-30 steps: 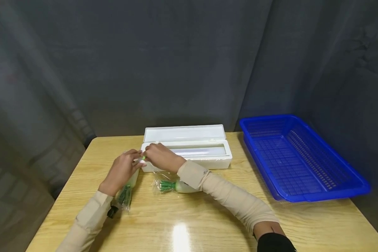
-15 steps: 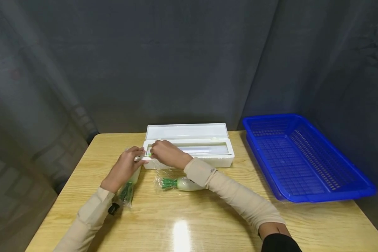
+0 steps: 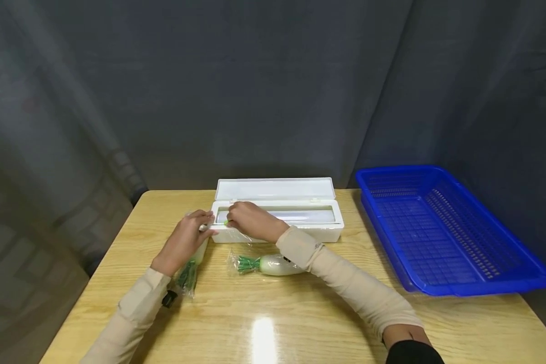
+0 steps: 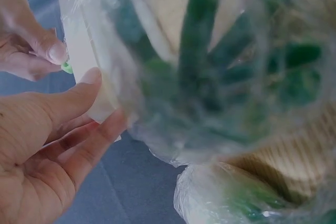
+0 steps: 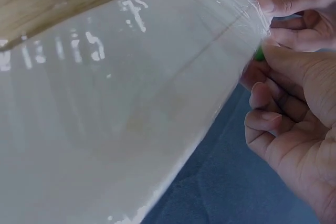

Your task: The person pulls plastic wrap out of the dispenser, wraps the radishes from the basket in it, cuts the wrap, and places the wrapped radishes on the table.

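In the head view, a white cling film box [image 3: 309, 233] stands with its lid raised and a film roll [image 3: 311, 216] inside. My left hand [image 3: 184, 242] pinches the box's left front corner between thumb and fingers. Just to its right, my right hand [image 3: 257, 222] pinches a small green slide cutter [image 5: 259, 54] on the front edge. Clear film hangs over the box front below the right hand. Before the box lies a white radish [image 3: 277, 265] with green leaves, wrapped in film. Under the left wrist lies another wrapped radish [image 3: 188, 275], partly hidden.
To the right, a large blue plastic basket [image 3: 437, 237] stands on the wooden table [image 3: 327, 323]. A dark grey curtain [image 3: 264, 91] hangs close behind the table's back edge.
My right hand has slid the green cutter a little to the right along the box's front edge. The left hand keeps its hold on the corner. The head view has shifted slightly.
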`<state>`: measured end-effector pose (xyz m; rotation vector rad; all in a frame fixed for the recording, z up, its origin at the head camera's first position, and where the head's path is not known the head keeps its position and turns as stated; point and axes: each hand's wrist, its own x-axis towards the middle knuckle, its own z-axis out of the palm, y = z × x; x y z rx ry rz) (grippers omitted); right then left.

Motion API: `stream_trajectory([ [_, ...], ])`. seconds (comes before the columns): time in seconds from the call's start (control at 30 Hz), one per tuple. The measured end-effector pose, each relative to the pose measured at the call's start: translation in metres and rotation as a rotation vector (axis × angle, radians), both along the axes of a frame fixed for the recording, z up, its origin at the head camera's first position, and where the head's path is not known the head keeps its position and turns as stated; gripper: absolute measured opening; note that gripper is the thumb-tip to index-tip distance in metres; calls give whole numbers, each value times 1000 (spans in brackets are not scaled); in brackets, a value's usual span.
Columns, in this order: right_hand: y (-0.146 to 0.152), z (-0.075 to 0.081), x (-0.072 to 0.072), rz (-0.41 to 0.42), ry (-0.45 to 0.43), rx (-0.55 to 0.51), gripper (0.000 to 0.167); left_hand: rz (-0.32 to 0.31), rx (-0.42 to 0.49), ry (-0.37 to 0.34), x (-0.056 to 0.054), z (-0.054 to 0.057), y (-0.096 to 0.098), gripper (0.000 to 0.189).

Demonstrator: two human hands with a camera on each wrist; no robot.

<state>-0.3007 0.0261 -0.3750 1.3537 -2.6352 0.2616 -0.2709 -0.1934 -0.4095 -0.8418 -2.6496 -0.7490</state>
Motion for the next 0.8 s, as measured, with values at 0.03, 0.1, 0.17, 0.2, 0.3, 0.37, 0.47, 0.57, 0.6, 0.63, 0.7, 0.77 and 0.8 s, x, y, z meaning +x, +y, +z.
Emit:
stream_trajectory([
  [0.03,2,0,0,5,-4,-7,18,1,-2,6,0,0,1,31],
  [0.1,7,1,0,14,-8,-16,18,1,-7,12,0,0,3,30],
  [0.17,14,-7,-8,25,1,-24,22,2,-16,17,0,0,4,31],
  [0.2,17,-7,-7,31,-2,-29,24,3,-18,17,1,1,4,31],
  [0.3,30,-5,-6,36,-22,-36,32,10,-27,11,2,3,1,32],
  [0.37,35,5,2,35,-48,-33,32,17,-35,20,3,5,-2,32],
  [0.47,39,7,3,46,-43,-19,32,15,-28,30,4,6,-5,31],
  [0.57,42,7,4,42,-41,-15,34,-3,-5,15,3,3,-4,30],
  [0.6,43,7,5,39,-42,-15,35,-5,4,7,2,2,-3,30],
  [0.63,44,6,5,34,-48,-18,37,-8,17,-6,2,1,-1,30],
  [0.7,47,5,6,26,-54,-32,37,-7,49,-36,1,0,1,31],
  [0.77,50,4,7,22,-52,-48,35,-3,88,-66,0,1,3,34],
  [0.8,51,4,8,22,-50,-56,33,-1,111,-85,-1,1,3,35],
])
